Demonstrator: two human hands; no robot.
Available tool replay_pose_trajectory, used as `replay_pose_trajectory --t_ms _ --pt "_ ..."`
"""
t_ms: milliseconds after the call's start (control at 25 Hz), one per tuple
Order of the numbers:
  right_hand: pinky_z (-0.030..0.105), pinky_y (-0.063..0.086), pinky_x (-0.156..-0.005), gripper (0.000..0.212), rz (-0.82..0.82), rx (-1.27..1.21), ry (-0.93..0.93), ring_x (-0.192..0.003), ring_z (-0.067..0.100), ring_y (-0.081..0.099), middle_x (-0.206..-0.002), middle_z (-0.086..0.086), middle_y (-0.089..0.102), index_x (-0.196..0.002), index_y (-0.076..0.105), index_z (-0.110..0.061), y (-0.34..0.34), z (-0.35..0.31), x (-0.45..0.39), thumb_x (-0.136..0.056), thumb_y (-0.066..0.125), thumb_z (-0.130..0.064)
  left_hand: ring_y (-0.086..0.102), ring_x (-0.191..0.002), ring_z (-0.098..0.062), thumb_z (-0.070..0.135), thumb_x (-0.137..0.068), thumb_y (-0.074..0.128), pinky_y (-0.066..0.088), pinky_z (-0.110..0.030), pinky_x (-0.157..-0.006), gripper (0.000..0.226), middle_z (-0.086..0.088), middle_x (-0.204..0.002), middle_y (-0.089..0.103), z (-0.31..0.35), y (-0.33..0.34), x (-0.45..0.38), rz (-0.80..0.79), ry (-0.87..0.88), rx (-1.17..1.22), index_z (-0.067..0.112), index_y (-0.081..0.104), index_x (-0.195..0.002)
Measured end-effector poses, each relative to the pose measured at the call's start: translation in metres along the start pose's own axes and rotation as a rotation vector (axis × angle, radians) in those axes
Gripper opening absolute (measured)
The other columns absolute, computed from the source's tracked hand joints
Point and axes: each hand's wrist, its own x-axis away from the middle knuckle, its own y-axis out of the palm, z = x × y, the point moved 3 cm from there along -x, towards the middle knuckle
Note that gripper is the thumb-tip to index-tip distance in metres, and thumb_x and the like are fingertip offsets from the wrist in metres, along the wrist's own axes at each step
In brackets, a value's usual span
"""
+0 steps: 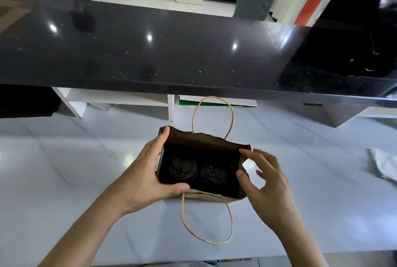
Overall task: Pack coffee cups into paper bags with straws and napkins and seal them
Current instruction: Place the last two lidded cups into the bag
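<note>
Standing open near the middle of a pale work table [64, 170] is one brown paper bag [206, 197], with two coffee cups [182, 169] seen inside it side by side, both capped with black lids. Two twisted paper handles [212, 114] are attached, one rising at the far rim, one drooping toward the near table edge. The bag's left end is grasped by the left hand [148, 178], thumb on the near rim. The right end is touched by the loosely spread, relaxed fingers of the right hand [268, 180]. One white cloth [384, 165] lies at the right edge. A raised black counter [150, 52] blocks the far side.
</note>
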Motion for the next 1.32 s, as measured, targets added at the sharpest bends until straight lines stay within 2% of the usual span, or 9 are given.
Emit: replay_pose_trajectory --t_ms 120,280,480,680,760,920,1040,1160,1320 --pt "0.015 0.052 -0.091 0.057 -0.078 -0.148 0.104 -0.123 -0.011 0.054 -0.133 -0.033 0.055 -0.135 0.05 -0.059 0.005 -0.002 0.01 -0.097 0.063 -0.019 0.012 -0.125 0.039 0.075 -0.052 0.085 0.035 -0.03 -0.112 0.129 0.051 -0.149 0.013 0.002 -0.001 -0.001 -0.038 0.016 -0.016 0.073 -0.002 -0.147" --pt "0.002 0.044 -0.083 0.058 -0.043 -0.182 0.182 -0.114 -0.015 0.059 -0.129 -0.032 0.062 -0.136 0.051 -0.057 0.003 -0.004 0.019 -0.101 0.052 -0.011 0.01 -0.125 0.04 0.078 -0.051 0.084 0.031 -0.026 -0.112 0.13 0.052 -0.148 0.011 0.01 0.001 -0.005 -0.1 0.055 -0.031 0.073 -0.004 -0.147" --pt "0.01 0.048 -0.081 0.062 0.046 -0.206 0.241 -0.114 -0.007 0.063 -0.13 -0.017 0.063 -0.14 0.052 -0.051 -0.009 0.009 0.029 -0.101 0.045 -0.003 0.008 -0.118 0.044 0.073 -0.054 0.086 0.029 -0.024 -0.111 0.13 0.062 -0.136 0.006 0.024 0.011 -0.009 -0.151 0.092 -0.047 0.075 -0.007 -0.145" --pt "0.005 0.046 -0.077 0.066 0.134 -0.218 0.281 -0.113 -0.014 0.059 -0.118 -0.034 0.064 -0.134 0.052 -0.06 -0.042 0.03 0.052 -0.101 0.045 -0.004 0.009 -0.117 0.045 0.071 -0.057 0.087 0.029 -0.024 -0.11 0.13 0.064 -0.133 0.007 0.051 0.04 -0.013 -0.229 0.152 -0.069 0.073 -0.008 -0.146" --pt "0.004 0.046 -0.078 0.066 0.152 -0.215 0.285 -0.114 -0.016 0.058 -0.116 -0.041 0.061 -0.134 0.05 -0.062 -0.059 0.041 0.061 -0.102 0.044 -0.005 0.013 -0.119 0.041 0.073 -0.056 0.086 0.03 -0.024 -0.111 0.131 0.064 -0.132 0.006 0.065 0.055 -0.013 -0.245 0.17 -0.077 0.071 -0.008 -0.147" --pt "0.007 0.049 -0.082 0.061 0.19 -0.231 0.296 -0.117 -0.013 0.058 -0.126 -0.028 0.061 -0.141 0.046 -0.059 -0.1 0.068 0.085 -0.104 0.043 -0.01 0.017 -0.13 0.027 0.075 -0.055 0.085 0.03 -0.027 -0.115 0.131 0.059 -0.139 0.006 0.099 0.098 -0.01 -0.28 0.201 -0.093 0.072 -0.009 -0.146" --pt "0.018 0.052 -0.091 0.063 0.223 -0.231 0.315 -0.12 -0.011 0.057 -0.132 -0.025 0.059 -0.142 0.042 -0.062 -0.143 0.098 0.108 -0.104 0.043 -0.012 0.008 -0.12 0.043 0.075 -0.055 0.084 0.03 -0.027 -0.114 0.131 0.058 -0.141 0.004 0.13 0.145 -0.003 -0.306 0.229 -0.115 0.072 -0.008 -0.147" --pt "0.032 0.054 -0.097 0.064 0.251 -0.228 0.331 -0.123 -0.003 0.059 -0.135 -0.02 0.06 -0.141 0.042 -0.064 -0.189 0.134 0.135 -0.104 0.044 -0.012 0.008 -0.12 0.043 0.076 -0.055 0.084 0.028 -0.027 -0.115 0.13 0.052 -0.147 0.007 0.162 0.198 0.007 -0.321 0.242 -0.114 0.073 -0.008 -0.146" --pt "0.02 0.051 -0.087 0.063 0.273 -0.215 0.334 -0.122 -0.002 0.06 -0.131 -0.025 0.059 -0.137 0.043 -0.068 -0.244 0.184 0.164 -0.103 0.046 -0.015 0.014 -0.131 0.028 0.08 -0.052 0.083 0.026 -0.028 -0.117 0.131 0.053 -0.147 0.006 0.203 0.265 0.019 -0.334 0.272 -0.113 0.073 -0.009 -0.145"
